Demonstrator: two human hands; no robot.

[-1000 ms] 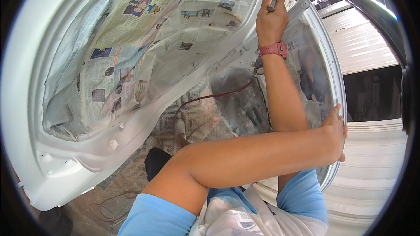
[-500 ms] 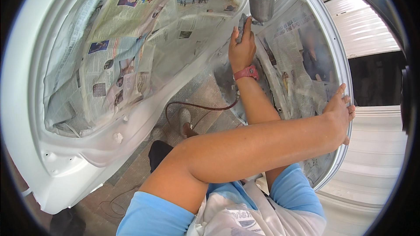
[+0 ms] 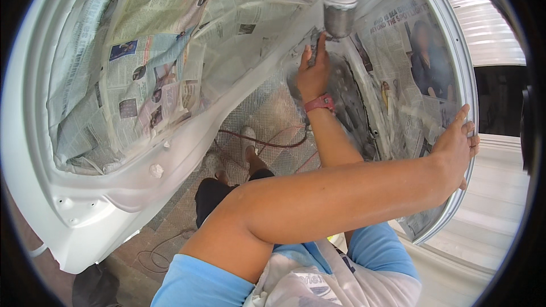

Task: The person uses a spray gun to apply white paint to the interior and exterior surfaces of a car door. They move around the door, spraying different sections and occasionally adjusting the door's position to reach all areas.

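My arms are crossed, the left over the right. My right hand (image 3: 314, 79), with a red watch on its wrist, grips a spray gun (image 3: 314, 48) by its handle. A metal paint cup (image 3: 339, 18) sits on top of the gun, and the index finger points up beside it. My left hand (image 3: 456, 146) reaches far to the right, fingers curled round the white outer edge of a newspaper-lined car door (image 3: 471, 88). A pale haze hangs round the gun, which faces the gap beside the door. The trigger and nozzle are hard to make out.
A white car body frame (image 3: 34, 153) covered inside with newspaper (image 3: 131, 68) fills the left. A dark red hose (image 3: 278, 143) hangs below my right forearm, above the patterned floor (image 3: 187, 216) and my feet (image 3: 248, 136). White ribbed shutters (image 3: 489, 176) stand beyond the door.
The door edge and my left hand have shifted right, widening the gap. The spray gun has moved slightly down, and more of the dark inner surface shows behind my right hand.
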